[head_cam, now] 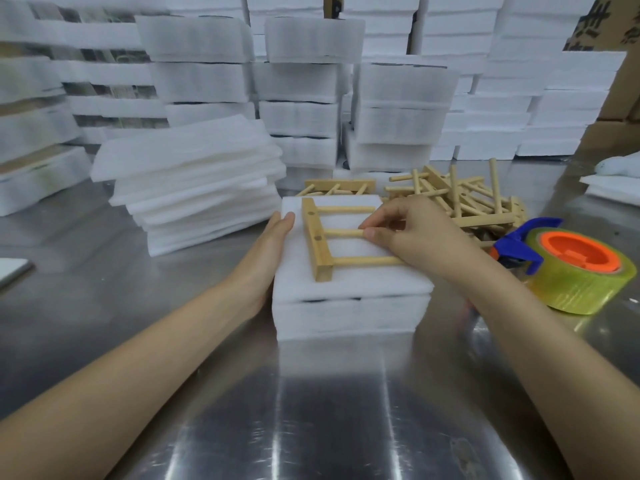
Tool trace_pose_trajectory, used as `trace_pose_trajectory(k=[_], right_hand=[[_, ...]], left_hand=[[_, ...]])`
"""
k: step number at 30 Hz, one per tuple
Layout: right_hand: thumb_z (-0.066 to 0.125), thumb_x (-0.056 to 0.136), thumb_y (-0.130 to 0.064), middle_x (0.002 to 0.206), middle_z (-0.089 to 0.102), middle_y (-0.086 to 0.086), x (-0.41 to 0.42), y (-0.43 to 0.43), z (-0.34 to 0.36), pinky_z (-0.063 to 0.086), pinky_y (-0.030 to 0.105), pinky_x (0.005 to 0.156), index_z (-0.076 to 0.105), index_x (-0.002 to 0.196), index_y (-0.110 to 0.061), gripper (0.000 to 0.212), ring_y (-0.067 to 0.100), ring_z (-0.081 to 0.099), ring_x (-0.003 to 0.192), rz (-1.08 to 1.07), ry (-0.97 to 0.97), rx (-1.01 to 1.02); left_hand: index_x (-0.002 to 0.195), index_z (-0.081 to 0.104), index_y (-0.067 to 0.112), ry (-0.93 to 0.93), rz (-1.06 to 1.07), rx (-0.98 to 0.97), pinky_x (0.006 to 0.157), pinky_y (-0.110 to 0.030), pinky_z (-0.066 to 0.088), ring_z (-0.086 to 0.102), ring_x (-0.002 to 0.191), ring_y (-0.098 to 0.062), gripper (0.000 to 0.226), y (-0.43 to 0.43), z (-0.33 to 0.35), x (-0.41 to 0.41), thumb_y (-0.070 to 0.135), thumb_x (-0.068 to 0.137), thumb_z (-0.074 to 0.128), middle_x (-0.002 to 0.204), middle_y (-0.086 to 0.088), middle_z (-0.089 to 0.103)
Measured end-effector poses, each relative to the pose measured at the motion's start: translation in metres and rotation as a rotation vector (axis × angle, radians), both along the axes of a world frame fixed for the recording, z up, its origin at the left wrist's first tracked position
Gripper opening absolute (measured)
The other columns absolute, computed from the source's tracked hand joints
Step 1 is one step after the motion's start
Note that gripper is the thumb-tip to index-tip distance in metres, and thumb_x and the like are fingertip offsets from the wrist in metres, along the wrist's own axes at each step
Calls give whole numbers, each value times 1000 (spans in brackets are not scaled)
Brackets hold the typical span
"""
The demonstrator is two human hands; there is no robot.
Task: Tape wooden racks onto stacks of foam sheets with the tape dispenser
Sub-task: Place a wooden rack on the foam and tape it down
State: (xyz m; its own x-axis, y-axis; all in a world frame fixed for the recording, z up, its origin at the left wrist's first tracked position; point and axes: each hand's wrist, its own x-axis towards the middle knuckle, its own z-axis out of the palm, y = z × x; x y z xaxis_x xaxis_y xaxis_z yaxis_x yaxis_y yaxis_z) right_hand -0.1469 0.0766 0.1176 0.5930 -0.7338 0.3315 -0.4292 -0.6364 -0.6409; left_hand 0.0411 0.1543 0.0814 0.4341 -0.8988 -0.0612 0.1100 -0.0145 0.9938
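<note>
Shiny steel table (329,427) fills the near view, and two bare forearms reach across it to a stack of foam sheets (349,306) standing at the middle. The left hand (273,244) lies with straight fingers flat against the stack's left side, its fingertips reaching the top edge. A wooden rack (322,244) lies flat on top of the stack, its bar at the left and three dowels running to the right. The right hand (408,233) comes onto the rack from the right, thumb and fingers pinching the middle dowel, with the heel of the hand covering the ends of the dowels. The tape dispenser (571,268), a yellowish roll on an orange core with a blue guard, sits on the table to the right of the stack, touched by neither hand. Just beyond the right hand lies a jumbled pile of wooden racks (460,199). Farther left, a slumped heap of loose foam sheets (194,199) rests on the table. Tall columns of foam bundles (301,81) line the far side, with a cardboard box (616,109) at the far right.
</note>
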Motion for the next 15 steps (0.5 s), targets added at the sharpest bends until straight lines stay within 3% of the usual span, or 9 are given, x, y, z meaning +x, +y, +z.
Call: trace_pose_trajectory(k=[1, 2, 4, 5, 6, 9, 15], right_hand=[[66, 88, -16, 80, 64, -17, 0, 0, 0, 44, 16, 75, 74, 87, -20, 9, 7, 60, 85, -9, 6, -25], [66, 88, -16, 81, 63, -17, 0, -1, -1, 44, 15, 75, 74, 87, -20, 9, 6, 60, 85, -14, 13, -41], [65, 88, -16, 82, 63, -17, 0, -2, -1, 42, 10, 74, 74, 88, -20, 9, 2, 59, 85, -9, 13, -46], [65, 89, -16, 83, 63, -17, 0, -2, -1, 41, 7, 72, 74, 88, -20, 10, 1, 58, 84, -5, 13, -48], [65, 89, -16, 83, 63, -17, 0, -3, -2, 40, 6, 71, 73, 88, -21, 10, -1, 58, 84, -2, 16, -53], [64, 89, -16, 87, 66, -13, 1, -3, -3, 41, 8, 70, 71, 86, -22, 10, 1, 58, 84, 10, 24, -65], [62, 89, -15, 93, 63, -8, 4, -1, -5, 39, 10, 71, 68, 88, -15, 7, 7, 55, 87, -3, 55, -102]], left_hand=[[138, 42, 13, -45, -24, -24, 64, -16, 47, 64, 99, -4, 37, 2, 2, 1, 21, 103, 36, 123, 2, 65], [142, 37, 7, -72, -40, -55, 57, -14, 45, 65, 91, -5, 39, 1, 1, 2, 14, 103, 33, 122, -4, 63], [133, 44, 9, -91, -40, -85, 50, -12, 46, 65, 63, 0, 33, -2, 0, 1, 7, 101, 34, 91, 2, 66], [125, 48, 15, -79, -13, -65, 51, -12, 47, 65, 60, 1, 28, -3, 1, -1, 8, 101, 37, 82, 5, 67], [120, 51, 19, -60, -23, -52, 55, -14, 49, 68, 66, 0, 25, 0, 0, -1, 11, 100, 39, 81, 8, 71], [124, 54, 29, -40, -108, -59, 76, -28, 53, 69, 97, -11, 28, 9, -6, 0, 20, 99, 43, 108, 7, 72], [130, 52, 28, -39, -123, -68, 88, -35, 52, 66, 105, -17, 32, 11, -3, -3, 19, 100, 42, 116, 3, 69]])
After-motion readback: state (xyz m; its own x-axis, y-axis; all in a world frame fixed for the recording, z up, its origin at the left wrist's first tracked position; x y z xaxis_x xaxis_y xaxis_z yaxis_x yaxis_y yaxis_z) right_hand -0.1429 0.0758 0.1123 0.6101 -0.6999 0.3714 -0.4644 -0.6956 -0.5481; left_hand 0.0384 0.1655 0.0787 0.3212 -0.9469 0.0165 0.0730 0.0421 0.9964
